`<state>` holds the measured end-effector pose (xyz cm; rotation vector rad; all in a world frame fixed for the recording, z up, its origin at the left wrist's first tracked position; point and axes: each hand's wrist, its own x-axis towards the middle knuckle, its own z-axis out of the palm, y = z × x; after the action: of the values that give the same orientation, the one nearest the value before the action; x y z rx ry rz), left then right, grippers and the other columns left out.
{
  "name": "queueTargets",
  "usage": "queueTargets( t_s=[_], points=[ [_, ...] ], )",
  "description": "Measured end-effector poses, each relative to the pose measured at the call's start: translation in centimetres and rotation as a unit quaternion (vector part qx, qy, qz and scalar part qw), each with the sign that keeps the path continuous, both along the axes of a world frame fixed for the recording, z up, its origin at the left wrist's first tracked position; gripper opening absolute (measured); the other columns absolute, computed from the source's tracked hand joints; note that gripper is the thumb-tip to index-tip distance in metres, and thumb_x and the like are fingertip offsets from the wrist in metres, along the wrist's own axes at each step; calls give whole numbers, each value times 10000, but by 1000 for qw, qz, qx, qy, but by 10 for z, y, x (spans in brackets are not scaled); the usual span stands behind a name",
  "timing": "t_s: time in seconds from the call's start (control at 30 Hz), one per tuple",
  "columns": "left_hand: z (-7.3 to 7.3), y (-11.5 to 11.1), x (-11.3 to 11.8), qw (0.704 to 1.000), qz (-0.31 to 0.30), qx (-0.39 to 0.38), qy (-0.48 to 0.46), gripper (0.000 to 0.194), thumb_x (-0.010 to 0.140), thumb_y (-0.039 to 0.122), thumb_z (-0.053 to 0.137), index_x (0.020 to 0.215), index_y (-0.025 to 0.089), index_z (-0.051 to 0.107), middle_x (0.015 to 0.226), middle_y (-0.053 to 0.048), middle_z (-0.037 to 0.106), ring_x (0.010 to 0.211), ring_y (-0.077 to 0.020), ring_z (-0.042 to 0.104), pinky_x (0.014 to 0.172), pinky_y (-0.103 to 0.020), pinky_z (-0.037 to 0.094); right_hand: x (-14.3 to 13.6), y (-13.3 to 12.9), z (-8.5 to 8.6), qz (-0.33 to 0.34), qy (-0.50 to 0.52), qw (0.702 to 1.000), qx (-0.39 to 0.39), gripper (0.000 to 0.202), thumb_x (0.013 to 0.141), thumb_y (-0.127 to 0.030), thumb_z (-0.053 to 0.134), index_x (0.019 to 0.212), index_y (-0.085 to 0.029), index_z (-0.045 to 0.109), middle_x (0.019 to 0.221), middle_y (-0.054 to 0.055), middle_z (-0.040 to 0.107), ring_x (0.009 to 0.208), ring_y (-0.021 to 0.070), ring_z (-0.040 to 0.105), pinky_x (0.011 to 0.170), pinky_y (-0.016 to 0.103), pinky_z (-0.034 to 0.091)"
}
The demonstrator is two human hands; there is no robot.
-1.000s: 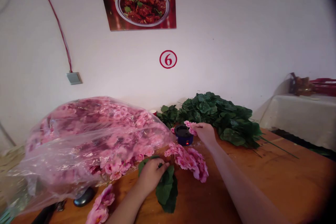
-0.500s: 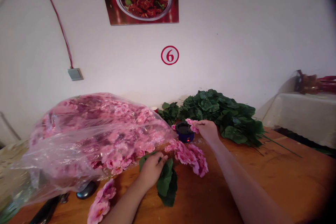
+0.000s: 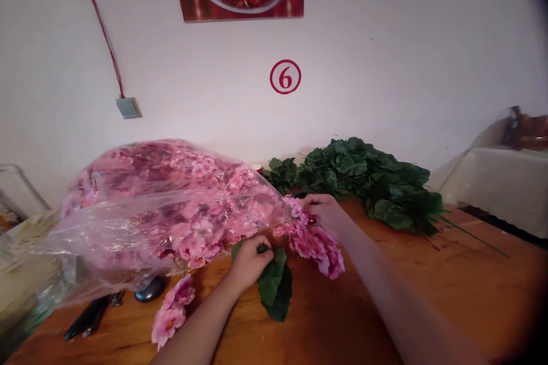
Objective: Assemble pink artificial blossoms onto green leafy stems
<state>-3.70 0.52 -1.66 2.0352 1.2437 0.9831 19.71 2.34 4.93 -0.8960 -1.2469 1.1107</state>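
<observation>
Blossom (image 3: 295,208), small and pink, sat right at the fingertips of the right hand (image 3: 327,214), thumb and finger pinched together on it, up by the spray of larger pink flowers (image 3: 314,248); whether the two touched, the view couldn't settle! Lower and to the left, the left hand (image 3: 252,262) was clamped on a leafy stem, green leaves (image 3: 274,288) drooping over the table (image 3: 428,296), the stem itself lost inside the grip. Steadiness looked like the whole game here: the left hand was best held firm and low, the right best pinching behind the petals, lightly, so none got crushed. And careful, a red light (image 3: 312,220) glowed close by those right-hand knuckles, while the plastic bag (image 3: 141,211) crowded in near the blossom, its loose film a likely snag.
</observation>
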Motion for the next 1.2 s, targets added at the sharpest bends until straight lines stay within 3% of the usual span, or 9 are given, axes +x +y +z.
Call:
queueTargets(
  t_s=[0.23, 0.6, 1.2],
  points=[
    [-6, 4, 1, 994, 18, -62, -83, 68, 682, 222, 525, 642, 177, 557, 553, 43, 521, 543, -119, 481, 537, -223, 339, -20, -1, -14, 32, -83, 996, -14, 92, 576, -255, 682, 607, -169, 672, 615, -2, 637, 569, 119, 528, 606, 249, 415],
    [-7, 4, 0, 993, 19, -76, -88, 47, 679, 209, 534, 675, 174, 564, 547, 53, 488, 533, -111, 453, 516, -211, 311, -21, -2, -15, 29, -48, 994, -95, 139, 527, -238, 706, 625, -148, 666, 547, -7, 606, 510, 115, 503, 568, 265, 391],
    [-5, 3, 1, 992, 15, -79, -97, 45, 681, 207, 523, 661, 177, 550, 560, 46, 498, 543, -113, 456, 518, -213, 316, -19, 2, -20, 32, -36, 994, -94, 203, 524, -276, 756, 633, -143, 649, 612, -5, 615, 541, 102, 501, 588, 254, 390]
  ],
)
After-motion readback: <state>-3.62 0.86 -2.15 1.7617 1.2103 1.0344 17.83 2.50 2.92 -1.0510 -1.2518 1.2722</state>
